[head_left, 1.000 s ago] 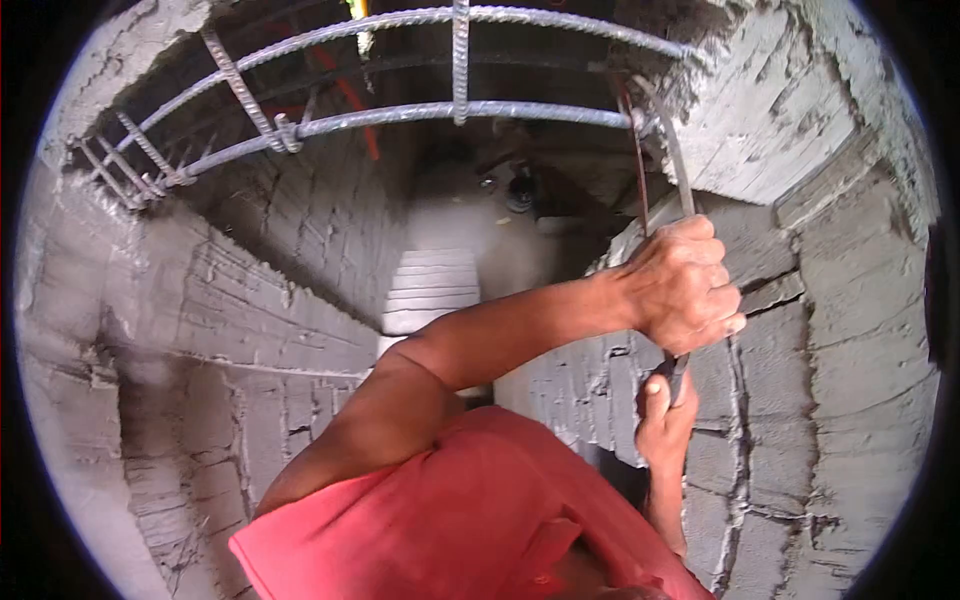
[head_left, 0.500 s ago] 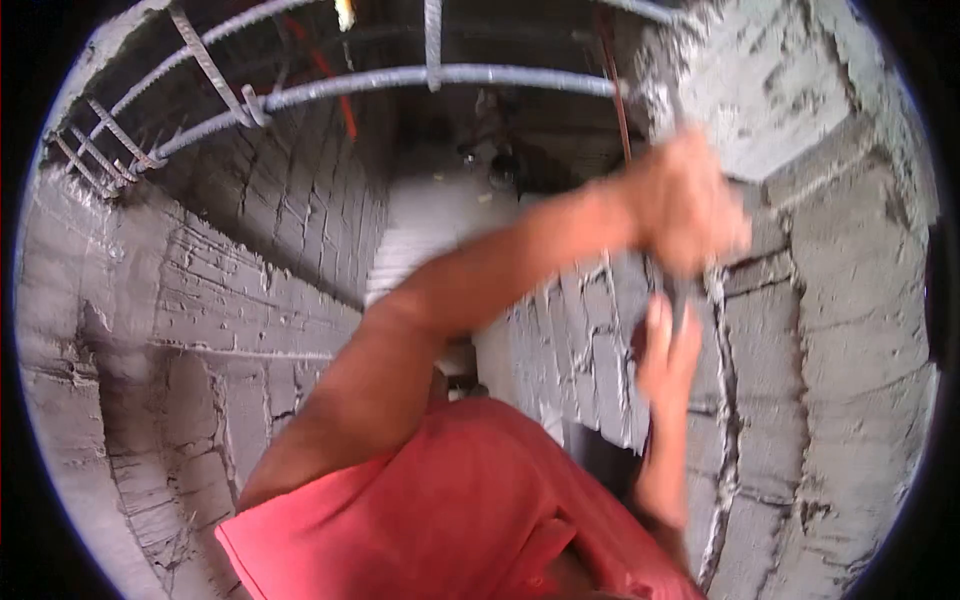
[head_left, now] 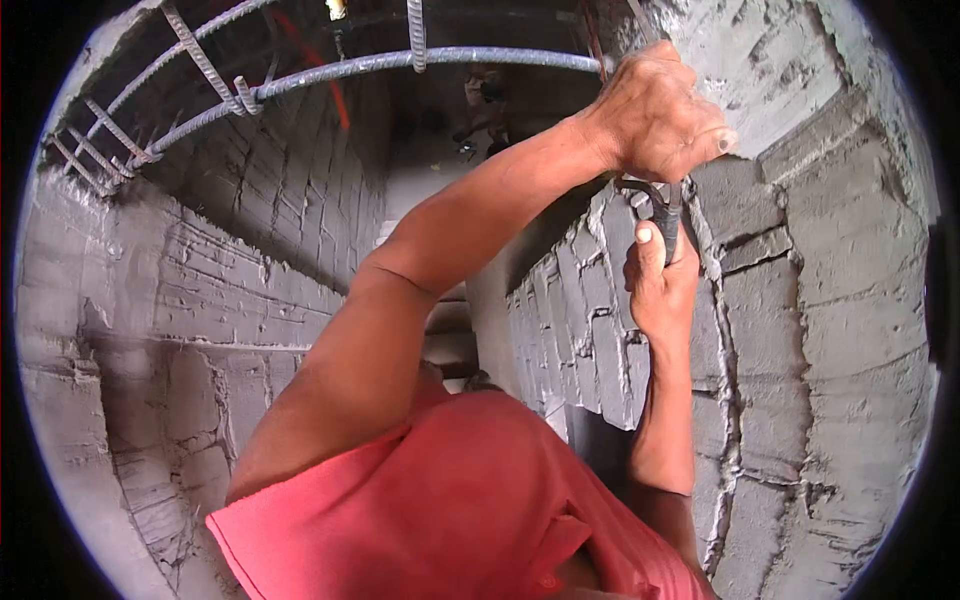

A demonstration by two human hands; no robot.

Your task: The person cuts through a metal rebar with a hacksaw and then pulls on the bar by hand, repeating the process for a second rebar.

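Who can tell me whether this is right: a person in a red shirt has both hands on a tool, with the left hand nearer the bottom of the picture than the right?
Not quite: in the head view, the right hand is nearer the bottom and the left hand is above it. The red shirt and both hands on a tool are right.

The left hand [head_left: 665,110] has climbed from about 3 o'clock to between 1 and 2, and much less of the saw [head_left: 674,196] shows beyond it. The right hand [head_left: 664,280] has risen too, from 4 o'clock to just short of 3, carrying the black handle [head_left: 666,229], now plainly visible between the hands. The lower rebar [head_left: 350,69] sits closer to the 12 o'clock edge, and the left forearm [head_left: 510,190] now hides most of the pale steps [head_left: 386,230].
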